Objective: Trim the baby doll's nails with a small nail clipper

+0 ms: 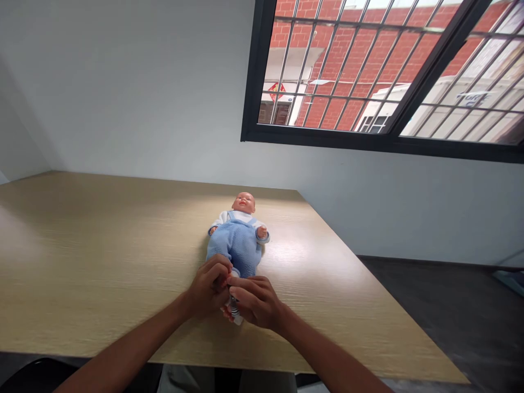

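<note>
A baby doll (239, 240) in a blue fleece romper lies on its back on the wooden table (102, 256), head pointing away from me. My left hand (210, 289) and my right hand (256, 300) meet at the doll's feet, fingers curled and pinched together. They grip a small grey-and-white striped piece at the doll's foot (234, 310), perhaps a sock. The doll's legs are mostly hidden under my hands.
The table's right edge (368, 284) drops to a dark floor (458, 316). A white wall stands behind, with a black-framed barred window (368, 71) showing a red brick building outside.
</note>
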The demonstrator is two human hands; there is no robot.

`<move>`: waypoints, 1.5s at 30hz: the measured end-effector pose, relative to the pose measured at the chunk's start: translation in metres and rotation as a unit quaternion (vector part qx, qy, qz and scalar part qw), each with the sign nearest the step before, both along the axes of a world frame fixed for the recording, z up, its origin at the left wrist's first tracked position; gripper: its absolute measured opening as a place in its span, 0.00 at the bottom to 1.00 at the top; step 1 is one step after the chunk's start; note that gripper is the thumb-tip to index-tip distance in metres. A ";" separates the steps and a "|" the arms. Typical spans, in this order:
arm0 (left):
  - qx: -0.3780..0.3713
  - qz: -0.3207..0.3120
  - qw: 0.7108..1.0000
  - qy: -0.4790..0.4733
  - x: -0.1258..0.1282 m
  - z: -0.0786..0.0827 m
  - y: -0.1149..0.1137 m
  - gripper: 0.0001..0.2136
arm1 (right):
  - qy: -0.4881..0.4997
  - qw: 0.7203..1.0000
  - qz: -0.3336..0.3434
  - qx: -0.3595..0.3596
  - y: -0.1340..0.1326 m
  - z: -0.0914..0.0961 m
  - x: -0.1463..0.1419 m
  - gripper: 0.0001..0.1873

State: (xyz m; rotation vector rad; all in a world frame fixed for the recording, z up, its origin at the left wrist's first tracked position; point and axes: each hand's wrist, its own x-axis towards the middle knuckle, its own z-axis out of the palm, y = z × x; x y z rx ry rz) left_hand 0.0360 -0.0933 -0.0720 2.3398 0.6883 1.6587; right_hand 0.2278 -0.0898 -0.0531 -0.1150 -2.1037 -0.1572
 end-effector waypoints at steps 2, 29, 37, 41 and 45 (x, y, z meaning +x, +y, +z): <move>0.000 -0.001 1.000 -0.003 0.000 -0.001 0.000 0.11 | -0.002 1.000 -0.001 -0.007 -0.001 0.000 0.000 0.15; 0.005 0.007 1.000 0.001 0.001 0.001 0.000 0.09 | -0.002 1.000 0.002 -0.002 -0.003 0.000 -0.001 0.10; 0.002 -0.001 1.000 -0.005 0.000 -0.002 0.001 0.08 | -0.005 1.000 -0.011 0.000 -0.005 0.000 -0.001 0.09; -0.001 -0.004 1.000 -0.015 0.001 -0.001 0.001 0.10 | 0.000 1.000 -0.014 -0.001 -0.005 -0.001 0.000 0.09; 0.006 -0.011 0.999 -0.034 0.002 -0.002 0.001 0.10 | 0.003 1.000 -0.016 0.001 -0.005 -0.001 0.000 0.10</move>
